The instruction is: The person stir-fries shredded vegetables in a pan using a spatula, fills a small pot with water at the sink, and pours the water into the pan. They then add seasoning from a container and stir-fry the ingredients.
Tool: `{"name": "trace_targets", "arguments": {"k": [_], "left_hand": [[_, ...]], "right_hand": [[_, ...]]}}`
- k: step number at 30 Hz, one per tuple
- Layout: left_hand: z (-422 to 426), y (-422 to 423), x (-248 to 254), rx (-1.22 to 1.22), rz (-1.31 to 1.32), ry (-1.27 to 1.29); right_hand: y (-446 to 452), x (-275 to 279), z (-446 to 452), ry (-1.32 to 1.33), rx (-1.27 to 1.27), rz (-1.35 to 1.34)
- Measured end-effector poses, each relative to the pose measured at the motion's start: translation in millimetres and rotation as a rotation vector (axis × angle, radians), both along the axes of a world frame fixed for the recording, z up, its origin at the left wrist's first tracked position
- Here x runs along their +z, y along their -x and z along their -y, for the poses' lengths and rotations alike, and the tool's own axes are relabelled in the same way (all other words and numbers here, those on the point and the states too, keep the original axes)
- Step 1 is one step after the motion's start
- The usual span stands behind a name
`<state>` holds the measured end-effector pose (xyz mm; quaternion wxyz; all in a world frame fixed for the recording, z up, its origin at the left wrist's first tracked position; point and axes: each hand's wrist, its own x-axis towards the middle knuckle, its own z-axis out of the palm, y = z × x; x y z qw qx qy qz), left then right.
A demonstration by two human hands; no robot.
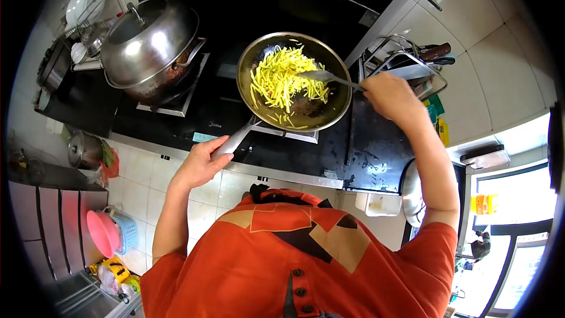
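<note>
A round pan (334, 112) sits over the right burner of the black stove, with thin yellow-green shreds (281, 76) heaped in it. My left hand (203, 163) is closed around the pan's grey handle (238, 139), below and left of the pan. Beyond the pan's right rim, my right hand (391, 97) grips the handle of a metal spatula (329, 76). The spatula reaches over the rim, and its blade touches the shreds near the middle of the pan.
A large lidded pot (147, 47) stands on the left burner. Knives (435, 53) in a metal rack are right of the stove, near my right hand. A steel pot (84, 150) and a pink basin (103, 234) are at the left. A white container (382, 205) lies below the counter's edge.
</note>
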<state>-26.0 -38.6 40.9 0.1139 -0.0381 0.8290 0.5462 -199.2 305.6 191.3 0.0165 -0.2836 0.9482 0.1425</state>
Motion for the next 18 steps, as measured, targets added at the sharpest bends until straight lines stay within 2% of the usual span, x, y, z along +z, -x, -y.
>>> {"name": "trace_targets", "arguments": {"k": [2,4,6,8,10,12,13,14,16,18], "left_hand": [[1.2,-0.4,0.4,-0.001,0.025,-0.008],[1.5,0.6,0.1,0.003,0.026,-0.003],[1.1,2.3,8.6,-0.005,0.082,0.0],[-0.4,2.9,9.4,-0.008,0.132,-0.005],[0.8,1.1,1.5,-0.001,0.015,0.01],[1.9,0.7,-3.7,0.002,-0.008,0.002],[3.3,1.6,-10.5,-0.008,-0.043,-0.031],[4.3,2.5,-14.0,-0.022,-0.079,-0.063],[3.4,3.4,-11.8,-0.039,-0.07,-0.092],[3.8,2.4,-14.0,-0.021,-0.087,-0.091]], "right_hand": [[4.6,5.9,-17.8,0.012,-0.068,-0.005],[36.7,-13.6,-30.0,0.038,-0.011,-0.015],[63.6,-32.3,-23.9,0.077,-0.569,0.537],[71.6,-77.7,-30.0,0.576,-0.586,0.666],[59.1,-112.2,-14.9,0.798,-0.503,0.66],[41.5,-118.1,-3.0,0.835,-0.359,0.633],[36.2,-115.2,-0.6,0.722,-0.262,0.509],[29.6,-110.7,-0.6,0.722,-0.262,0.515],[15.2,-93.9,-5.2,0.505,0.138,0.044],[-2.9,-48.3,12.8,0.373,-0.029,0.081]]}}
